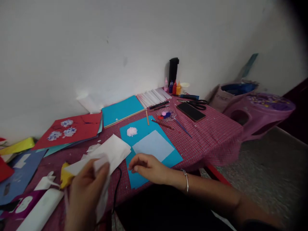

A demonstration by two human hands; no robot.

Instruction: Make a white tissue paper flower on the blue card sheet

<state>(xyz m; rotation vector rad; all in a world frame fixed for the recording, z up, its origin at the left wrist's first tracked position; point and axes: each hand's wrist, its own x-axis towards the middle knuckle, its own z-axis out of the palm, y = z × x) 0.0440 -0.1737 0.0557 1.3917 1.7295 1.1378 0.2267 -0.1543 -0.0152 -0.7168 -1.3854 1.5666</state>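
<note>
My left hand (88,189) is closed around a thin white tissue (105,187), which hangs below the fingers; the hand is slightly blurred. Beyond it lie more white tissue sheets (115,147). My right hand (151,168), with a bangle at the wrist, is over the near part of a blue paper sheet (176,155). Its thumb and fingers are curled together, and anything between them is hidden. On the blue sheet sit a crumpled pale pink tuft (132,131) and a light blue-white paper (155,146), close to my right hand.
A red sheet (80,122) with white-blue tufts lies at left. Paint bottles (175,87), a palette (166,114), a brush (183,128), a phone (190,111) and scissors (198,104) are toward the back right. A pink stool (262,112) stands beside the table.
</note>
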